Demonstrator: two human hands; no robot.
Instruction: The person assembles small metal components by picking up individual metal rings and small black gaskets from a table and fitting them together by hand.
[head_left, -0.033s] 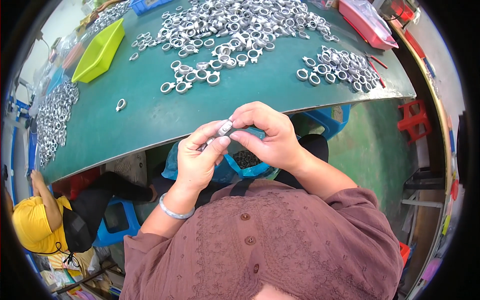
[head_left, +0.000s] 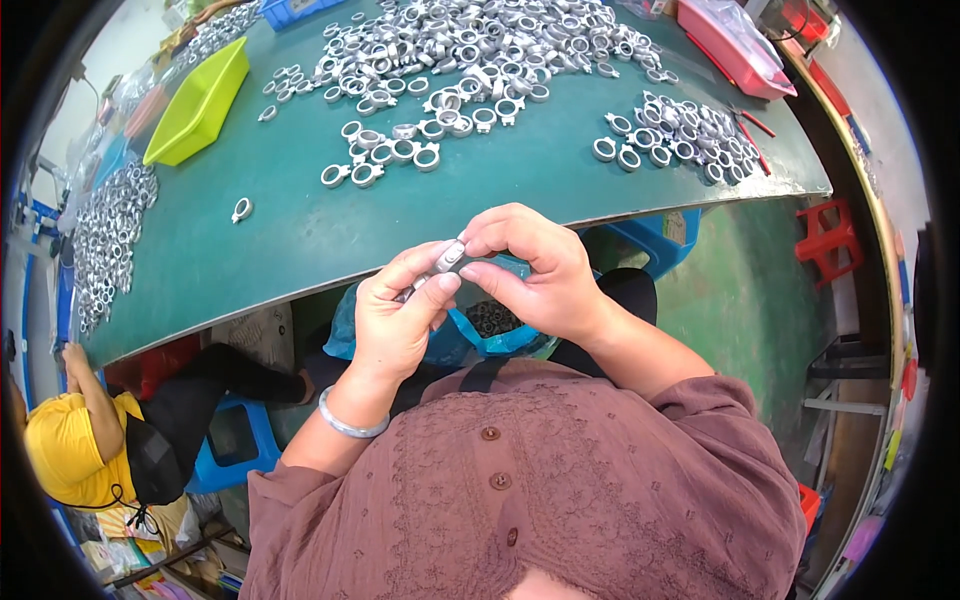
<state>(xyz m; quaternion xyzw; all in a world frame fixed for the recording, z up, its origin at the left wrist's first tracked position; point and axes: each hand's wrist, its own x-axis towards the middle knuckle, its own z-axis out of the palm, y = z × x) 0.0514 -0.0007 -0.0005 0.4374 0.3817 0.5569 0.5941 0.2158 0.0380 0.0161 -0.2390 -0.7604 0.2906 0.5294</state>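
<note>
Your left hand (head_left: 395,320) and right hand (head_left: 535,270) meet just past the near edge of the green table (head_left: 300,230), both pinching one small metal ring (head_left: 445,258) between fingertips. A blue bag (head_left: 480,335) sits in your lap below. Loose rings (head_left: 470,60) lie heaped far across the table.

A small silvery metal clamp ring (head_left: 443,262), its shape mostly hidden by fingers, was pinched between the fingertips of the left hand (head_left: 398,322) and the right hand (head_left: 535,270), held just below the near edge of the green table, above an open blue bag of dark parts (head_left: 490,325).
</note>
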